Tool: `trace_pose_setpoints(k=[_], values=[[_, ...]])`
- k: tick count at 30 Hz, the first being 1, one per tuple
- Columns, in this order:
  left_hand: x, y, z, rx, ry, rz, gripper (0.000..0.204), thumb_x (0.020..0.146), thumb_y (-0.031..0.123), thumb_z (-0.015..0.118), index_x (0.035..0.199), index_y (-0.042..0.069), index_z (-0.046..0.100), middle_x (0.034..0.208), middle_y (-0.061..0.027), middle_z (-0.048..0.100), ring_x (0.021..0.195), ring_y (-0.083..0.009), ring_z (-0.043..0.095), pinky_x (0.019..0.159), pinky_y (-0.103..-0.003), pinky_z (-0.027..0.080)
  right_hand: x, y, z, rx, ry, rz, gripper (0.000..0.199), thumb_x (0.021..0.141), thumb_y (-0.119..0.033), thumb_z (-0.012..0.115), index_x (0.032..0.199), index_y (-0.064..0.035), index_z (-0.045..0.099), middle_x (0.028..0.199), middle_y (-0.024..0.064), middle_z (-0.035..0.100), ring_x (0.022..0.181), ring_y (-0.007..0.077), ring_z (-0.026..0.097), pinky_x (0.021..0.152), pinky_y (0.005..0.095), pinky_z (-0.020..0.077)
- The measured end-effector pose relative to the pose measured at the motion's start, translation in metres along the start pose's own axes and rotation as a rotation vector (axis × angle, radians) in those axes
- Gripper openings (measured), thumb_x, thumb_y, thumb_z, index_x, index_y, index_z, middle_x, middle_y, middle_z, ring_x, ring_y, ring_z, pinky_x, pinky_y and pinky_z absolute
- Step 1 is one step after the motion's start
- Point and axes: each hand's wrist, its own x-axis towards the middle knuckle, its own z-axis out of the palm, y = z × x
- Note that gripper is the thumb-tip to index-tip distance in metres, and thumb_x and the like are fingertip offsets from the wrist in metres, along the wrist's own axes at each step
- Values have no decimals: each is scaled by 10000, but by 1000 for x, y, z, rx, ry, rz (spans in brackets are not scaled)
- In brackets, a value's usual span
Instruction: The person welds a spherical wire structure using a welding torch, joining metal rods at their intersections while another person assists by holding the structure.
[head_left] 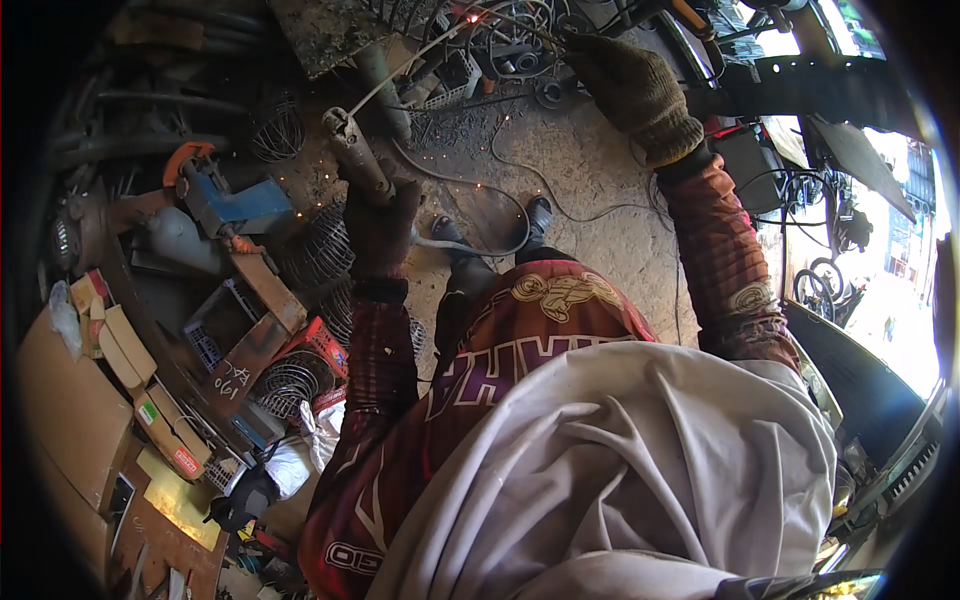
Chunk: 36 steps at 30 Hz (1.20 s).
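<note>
Grips the metal electrode holder [358, 160] in the left hand [382, 225], gloved in something dark and wrapped round the lower end. Carries a long, thin, pale rod [408, 74] in the head of that holder, slanting up and rightward to a glowing orange tip [473, 18] among curved metal wires [512, 30]. Reaches toward the same wires from the other side with the right hand [632, 88], in a thick knitted glove with bent fingers; cannot tell whether pinching a wire or merely touching. Loops below as a grey cable [526, 228] over the worn floor [580, 160], near dark sandals [539, 212], with small sparks [478, 186] dotted about. Stacks up to the left of the holder as a blue metal clamp [250, 205] with orange parts, then wire coils [325, 245] and, farther out, cardboard boxes [75, 425]. Spreads over the lower middle as pale grey cloth [610, 450], across a red patterned shirt [560, 310]. Opens at far right onto bright daylight, with parked wheels [815, 288] just inside the glare.
</note>
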Motion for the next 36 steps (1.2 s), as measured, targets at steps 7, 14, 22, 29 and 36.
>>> trace_pose_setpoints(k=[7,14,22,29,36], values=[[11,-29,-3,43,-61,-189,361,866,182,719,1157,-4,614,971,-59,632,834,-129,609,731,-305,528,-12,41,20,3,71,-137,230,957,-171,669,1163,-70,689,1050,97,726,913,210,717,778,321,564],[5,-28,-1,-10,-25,-149,439,852,153,800,1228,21,614,958,-30,671,791,-107,637,700,-264,538,-7,36,14,-205,108,-257,209,911,-118,703,1118,-91,706,1088,53,725,949,204,702,819,295,555],[14,-27,0,400,-30,230,444,902,220,700,1237,-34,559,1000,-108,626,829,-225,625,777,-370,530,-4,10,3,14,87,-108,225,915,-117,701,1138,-93,708,1106,56,734,998,214,703,862,305,556],[4,-10,3,-69,-29,-76,429,869,175,703,1224,-24,566,1004,-95,608,870,-173,600,798,-324,512,-1,54,8,-468,-5,-442,231,935,-128,685,1159,-75,695,1110,50,729,1002,211,700,884,312,556],[3,-5,3,-103,19,-11,460,834,188,758,1222,4,592,1072,-101,656,905,-189,628,808,-337,520,1,5,-2,-45,-30,14,248,939,-163,695,1178,-93,695,1059,58,752,923,206,725,813,292,574]])
